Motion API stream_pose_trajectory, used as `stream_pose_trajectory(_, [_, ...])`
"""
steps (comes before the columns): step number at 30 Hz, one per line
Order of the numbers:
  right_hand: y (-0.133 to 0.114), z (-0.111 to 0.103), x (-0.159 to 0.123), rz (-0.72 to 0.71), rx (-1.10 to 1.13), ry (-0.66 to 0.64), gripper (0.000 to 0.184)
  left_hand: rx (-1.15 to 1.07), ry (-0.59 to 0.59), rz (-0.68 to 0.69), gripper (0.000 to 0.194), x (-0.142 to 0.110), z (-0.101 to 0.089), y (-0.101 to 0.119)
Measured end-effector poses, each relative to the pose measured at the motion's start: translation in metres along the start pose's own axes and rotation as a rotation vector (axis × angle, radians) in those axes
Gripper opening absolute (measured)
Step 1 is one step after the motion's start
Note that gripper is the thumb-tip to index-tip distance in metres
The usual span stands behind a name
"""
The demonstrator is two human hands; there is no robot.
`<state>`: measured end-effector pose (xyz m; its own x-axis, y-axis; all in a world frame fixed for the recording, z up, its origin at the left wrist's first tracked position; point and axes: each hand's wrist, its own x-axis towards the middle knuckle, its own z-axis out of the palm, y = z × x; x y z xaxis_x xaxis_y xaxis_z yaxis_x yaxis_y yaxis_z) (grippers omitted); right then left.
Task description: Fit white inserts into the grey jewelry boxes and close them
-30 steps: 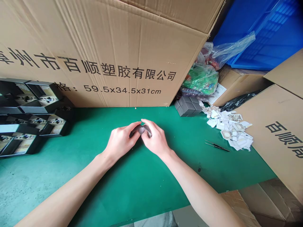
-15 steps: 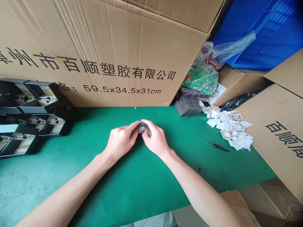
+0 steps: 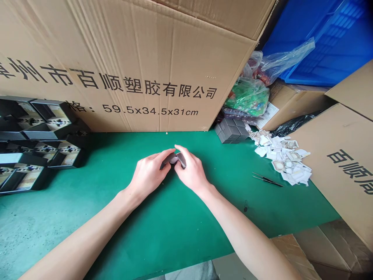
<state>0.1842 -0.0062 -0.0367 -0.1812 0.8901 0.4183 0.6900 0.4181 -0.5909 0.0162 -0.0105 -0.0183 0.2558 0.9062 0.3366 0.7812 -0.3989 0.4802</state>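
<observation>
My left hand (image 3: 148, 174) and my right hand (image 3: 190, 171) meet over the green mat (image 3: 163, 221), both closed on one small grey piece (image 3: 174, 158) held between the fingertips. A pale thumb tip shows in its middle gap. The piece's exact shape is partly hidden by my fingers. Both forearms reach in from the bottom edge.
A big printed cardboard box (image 3: 131, 62) stands right behind my hands. Black boxed items (image 3: 35, 144) are stacked at the left. A cluster of grey blocks (image 3: 231, 130), a heap of white scraps (image 3: 284, 159) and black tweezers (image 3: 266, 179) lie to the right. More cartons (image 3: 340, 163) and a blue crate (image 3: 326, 39) stand at the right.
My fingers have shifted slightly on the grey piece, the right index finger rising a little. The hands stay in the same spot.
</observation>
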Motion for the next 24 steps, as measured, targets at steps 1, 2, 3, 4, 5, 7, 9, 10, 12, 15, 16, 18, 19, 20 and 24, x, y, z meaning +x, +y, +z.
stream_pose_trajectory(1, [-0.0001, 0.0000, -0.0001, 0.007, -0.003, -0.003, 0.053, 0.004, -0.004, -0.005, 0.044, 0.0000, -0.0002, 0.0001])
stream_pose_trajectory(2, [-0.0001, 0.0002, -0.0002, 0.014, -0.008, -0.005, 0.054, 0.011, -0.009, -0.008, 0.044, 0.0001, -0.0003, 0.0001])
stream_pose_trajectory(3, [-0.0001, 0.0004, -0.0003, 0.019, -0.015, -0.007, 0.054, 0.020, -0.012, -0.010, 0.043, 0.0003, -0.0002, -0.0001])
stream_pose_trajectory(4, [0.0000, 0.0007, -0.0004, 0.022, -0.022, -0.006, 0.054, 0.028, -0.012, -0.011, 0.043, 0.0004, 0.0001, -0.0004])
stream_pose_trajectory(5, [0.0000, 0.0010, -0.0005, 0.022, -0.027, -0.004, 0.054, 0.036, -0.012, -0.008, 0.042, 0.0006, 0.0005, -0.0007])
stream_pose_trajectory(7, [-0.0001, 0.0014, -0.0007, 0.016, -0.033, 0.004, 0.053, 0.053, -0.008, -0.002, 0.042, 0.0009, 0.0014, -0.0014])
stream_pose_trajectory(9, [-0.0006, 0.0011, -0.0008, 0.011, -0.036, 0.014, 0.052, 0.071, -0.002, 0.005, 0.041, 0.0010, 0.0022, -0.0017])
stream_pose_trajectory(10, [-0.0009, 0.0008, -0.0009, 0.010, -0.036, 0.016, 0.051, 0.079, 0.000, 0.008, 0.041, 0.0009, 0.0023, -0.0018])
stream_pose_trajectory(12, [-0.0017, -0.0003, -0.0011, 0.014, -0.032, 0.014, 0.051, 0.086, 0.001, 0.012, 0.041, 0.0006, 0.0019, -0.0015])
stream_pose_trajectory(15, [-0.0023, -0.0016, -0.0014, 0.016, -0.020, 0.006, 0.053, 0.067, 0.008, 0.019, 0.041, -0.0002, 0.0001, -0.0004])
stream_pose_trajectory(16, [-0.0023, -0.0017, -0.0014, 0.015, -0.018, 0.006, 0.054, 0.054, 0.016, 0.023, 0.041, -0.0005, -0.0003, 0.0000])
stream_pose_trajectory(18, [-0.0023, -0.0018, -0.0015, 0.011, -0.017, 0.011, 0.054, 0.032, 0.036, 0.038, 0.041, -0.0010, -0.0007, 0.0006])
stream_pose_trajectory(19, [-0.0024, -0.0017, -0.0015, 0.010, -0.017, 0.014, 0.055, 0.026, 0.045, 0.046, 0.041, -0.0011, -0.0005, 0.0008])
stream_pose_trajectory(20, [-0.0025, -0.0017, -0.0014, 0.007, -0.018, 0.016, 0.055, 0.022, 0.053, 0.053, 0.040, -0.0012, -0.0002, 0.0009])
stream_pose_trajectory(24, [-0.0031, -0.0019, -0.0008, -0.006, -0.013, 0.024, 0.054, 0.028, 0.060, 0.064, 0.040, -0.0015, 0.0014, -0.0001])
